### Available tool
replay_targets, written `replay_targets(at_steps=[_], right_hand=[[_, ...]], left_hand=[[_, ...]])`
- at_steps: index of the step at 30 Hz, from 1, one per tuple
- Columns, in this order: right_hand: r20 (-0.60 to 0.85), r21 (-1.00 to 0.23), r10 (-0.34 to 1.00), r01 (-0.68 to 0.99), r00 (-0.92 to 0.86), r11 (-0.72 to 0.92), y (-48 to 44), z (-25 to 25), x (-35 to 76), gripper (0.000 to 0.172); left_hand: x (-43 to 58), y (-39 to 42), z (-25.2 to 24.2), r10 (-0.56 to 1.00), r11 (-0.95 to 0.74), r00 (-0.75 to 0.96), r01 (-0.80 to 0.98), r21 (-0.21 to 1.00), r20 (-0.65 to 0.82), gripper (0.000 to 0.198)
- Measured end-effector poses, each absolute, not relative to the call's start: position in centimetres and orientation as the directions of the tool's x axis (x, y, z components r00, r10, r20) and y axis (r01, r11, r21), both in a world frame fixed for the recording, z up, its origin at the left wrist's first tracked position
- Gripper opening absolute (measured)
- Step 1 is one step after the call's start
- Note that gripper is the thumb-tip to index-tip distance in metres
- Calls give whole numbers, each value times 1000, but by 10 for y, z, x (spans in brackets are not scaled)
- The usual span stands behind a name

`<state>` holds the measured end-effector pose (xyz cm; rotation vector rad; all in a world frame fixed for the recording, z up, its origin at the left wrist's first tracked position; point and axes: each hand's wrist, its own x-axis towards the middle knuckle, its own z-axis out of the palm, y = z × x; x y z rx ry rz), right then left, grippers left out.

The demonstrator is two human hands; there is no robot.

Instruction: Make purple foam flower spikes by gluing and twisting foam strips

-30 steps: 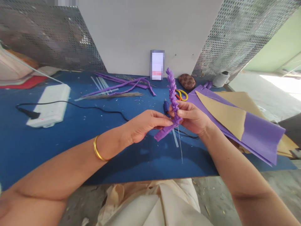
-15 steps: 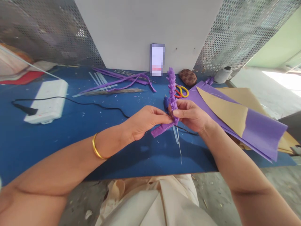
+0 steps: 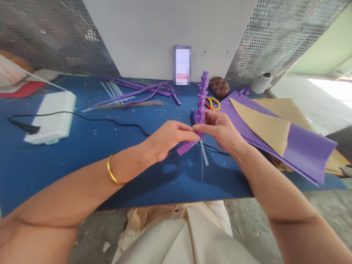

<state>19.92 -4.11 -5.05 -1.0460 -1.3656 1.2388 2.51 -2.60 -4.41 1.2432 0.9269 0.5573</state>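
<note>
While the left hand (image 3: 167, 141) and right hand (image 3: 217, 130) are pinching it between fingers and thumbs above the blue workbench (image 3: 82, 179), the ruffled purple paper stem (image 3: 202, 96) is standing nearly upright, looking light, soft and easily crushed, safest held by its bare lower stick (image 3: 204, 154), with yellow-handled scissors (image 3: 212, 103) lying just behind and stacked purple-and-tan sheets (image 3: 308, 152) crowding the right side

Matt paper, dull metal, smooth plastic

The purple paper sprig (image 3: 202, 97) looks crinkled and rough; the purple paper sheets (image 3: 309, 152) at right are smooth and matt. The perforated metal panel (image 3: 55, 36) at upper left is dull, the white plastic power strip (image 3: 49, 117) smooth, the cream cloth (image 3: 176, 238) creased.
</note>
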Motion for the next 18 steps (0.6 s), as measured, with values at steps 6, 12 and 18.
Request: replay_targets(at_steps=[6, 12, 18], right_hand=[[150, -985, 984, 68, -92, 156, -42, -56, 193, 33], [98, -995, 985, -46, -141, 93, -43, -57, 192, 33], [8, -968, 953, -242, -303, -69, -40, -57, 200, 21]], left_hand=[[28, -29, -45, 837, 196, 480, 182, 964, -261, 25], [29, -29, -44, 859, 203, 432, 203, 958, -274, 20], [30, -27, -43, 854, 200, 471, 100, 975, -223, 15]])
